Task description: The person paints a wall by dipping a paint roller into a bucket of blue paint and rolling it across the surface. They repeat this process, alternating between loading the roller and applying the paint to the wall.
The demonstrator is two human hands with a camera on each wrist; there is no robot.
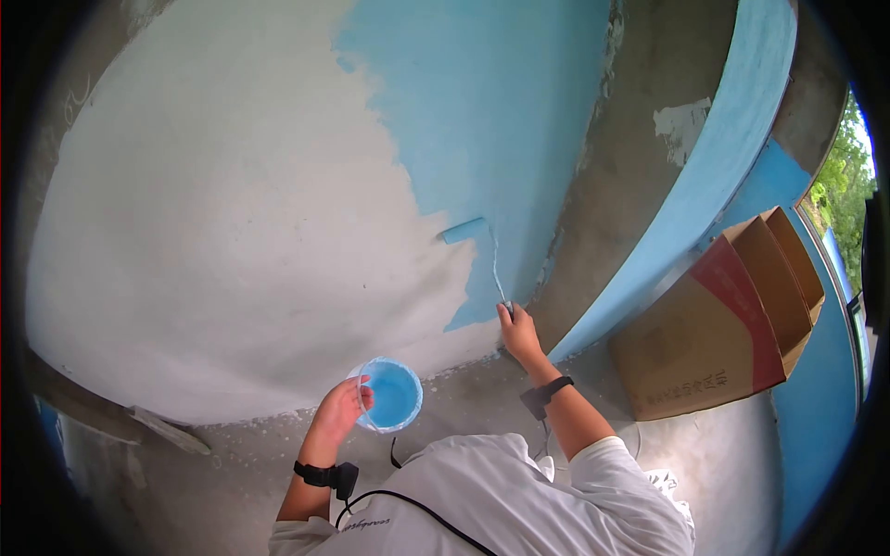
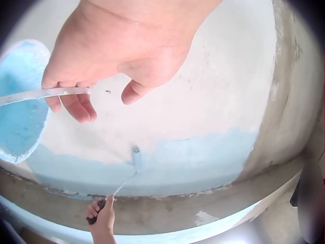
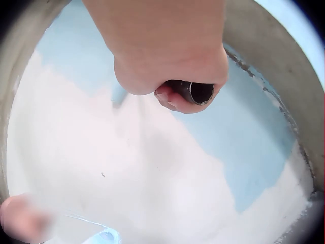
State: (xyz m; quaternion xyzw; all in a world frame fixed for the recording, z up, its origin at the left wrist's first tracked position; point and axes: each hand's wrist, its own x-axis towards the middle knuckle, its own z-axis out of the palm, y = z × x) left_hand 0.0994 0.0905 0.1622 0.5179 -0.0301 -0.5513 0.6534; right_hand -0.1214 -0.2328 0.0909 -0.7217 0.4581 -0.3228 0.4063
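Observation:
Against the wall rests a paint roller, its sleeve coated light blue and lying at the ragged border between blue and white. My right hand grips the roller's dark handle, fingers wrapped round it in the right wrist view. Low in front of the body, my left hand holds a small bucket with light blue paint inside. In the left wrist view the fingers hook under the bucket's white strap handle, with the thumb held apart from it.
To the right stands an open cardboard box with a red band. A bare grey concrete strip borders the painted part, with a blue ledge beyond. Paint specks dot the concrete floor. A board lies at the wall's lower left.

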